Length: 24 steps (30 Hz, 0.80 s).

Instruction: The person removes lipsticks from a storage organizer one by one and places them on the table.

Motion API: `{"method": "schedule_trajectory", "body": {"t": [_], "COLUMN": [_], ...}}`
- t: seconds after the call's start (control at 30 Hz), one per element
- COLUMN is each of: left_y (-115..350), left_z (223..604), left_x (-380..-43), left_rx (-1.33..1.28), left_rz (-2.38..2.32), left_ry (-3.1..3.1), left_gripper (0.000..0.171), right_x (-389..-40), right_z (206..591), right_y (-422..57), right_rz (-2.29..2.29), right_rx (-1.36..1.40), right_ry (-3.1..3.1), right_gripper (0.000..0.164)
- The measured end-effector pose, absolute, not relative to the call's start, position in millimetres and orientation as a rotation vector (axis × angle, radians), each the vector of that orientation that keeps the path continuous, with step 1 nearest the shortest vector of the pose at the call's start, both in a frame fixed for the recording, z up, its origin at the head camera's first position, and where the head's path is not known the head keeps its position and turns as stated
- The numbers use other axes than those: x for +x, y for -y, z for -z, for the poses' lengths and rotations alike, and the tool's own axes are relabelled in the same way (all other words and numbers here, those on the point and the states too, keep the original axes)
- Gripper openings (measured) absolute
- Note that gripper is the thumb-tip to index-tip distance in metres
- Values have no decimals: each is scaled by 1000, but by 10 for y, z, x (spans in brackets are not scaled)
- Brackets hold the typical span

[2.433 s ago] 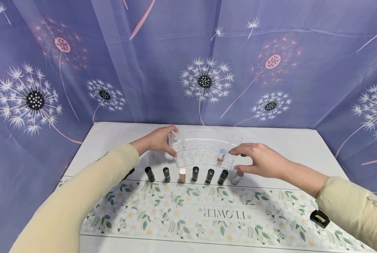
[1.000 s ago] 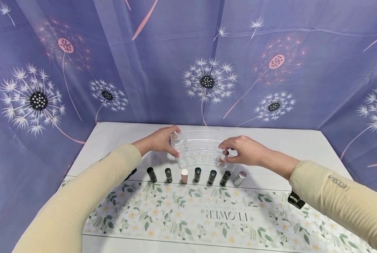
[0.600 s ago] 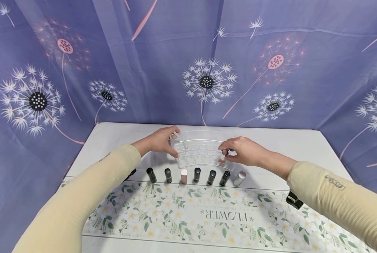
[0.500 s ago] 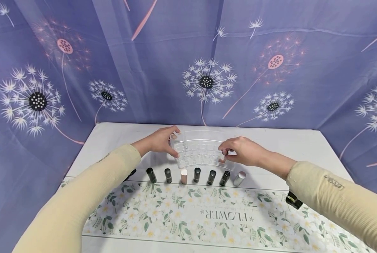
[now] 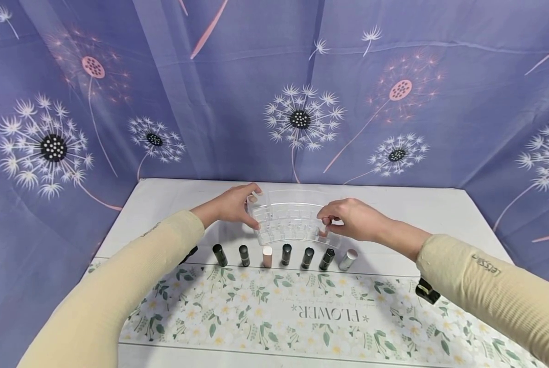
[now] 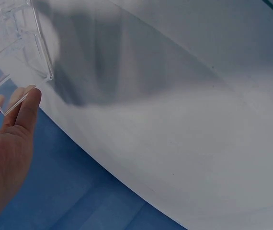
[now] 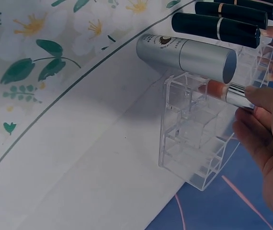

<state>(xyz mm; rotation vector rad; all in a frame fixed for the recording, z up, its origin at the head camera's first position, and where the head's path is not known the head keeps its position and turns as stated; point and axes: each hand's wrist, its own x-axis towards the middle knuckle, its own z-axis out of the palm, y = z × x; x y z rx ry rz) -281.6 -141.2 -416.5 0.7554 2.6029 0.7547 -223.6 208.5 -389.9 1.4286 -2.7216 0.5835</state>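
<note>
A clear, curved, tiered lipstick organizer [image 5: 288, 227] stands on the white tabletop between both hands. My left hand [image 5: 232, 205] grips its left end, thumb at the front and fingers behind; the left wrist view shows the fingertips of that hand [image 6: 9, 148] against the clear wall [image 6: 43, 50]. At the right end of the organizer's front row, my right hand [image 5: 355, 220] pinches a lipstick [image 7: 239, 96] by its silver end. Its pinkish part [image 7: 215, 89] sits inside a compartment. In the head view the fingers hide much of this lipstick.
In front of the organizer stands a row of several lipsticks: black ones [image 5: 307, 258], a pink one with a white top [image 5: 267, 257], and a silver one [image 5: 348, 259] at the right end. A floral mat [image 5: 256, 312] lies nearer; a blue dandelion curtain [image 5: 219, 112] hangs behind.
My right hand has left the organizer's right end and moved left onto the silver-topped lipstick, now pinching it. My left hand keeps its grip. Over the last half second hardly anything moves.
</note>
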Motion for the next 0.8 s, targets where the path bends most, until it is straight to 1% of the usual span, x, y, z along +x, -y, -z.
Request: {"method": "schedule_trajectory", "body": {"t": [0.2,0.57,0.8], "left_y": [1417,1418,1419], "left_z": [4155,4166,4166], "left_x": [-2802,-2803,-2805], "left_rx": [755,772,745], "left_rz": [-748,-774,-758], "left_ry": [-2603,-2602,-2599], "left_gripper": [92,90,91], "right_x": [-2219,-2194,-2164], "right_z": [3854,3748,3656], "right_y": [-2096,-2107,-2130], "right_rz": [-588,-595,-607], "right_rx": [1409,1423,1402], "right_ry": [2729,2670,2695], "right_gripper": [20,24,22]}}
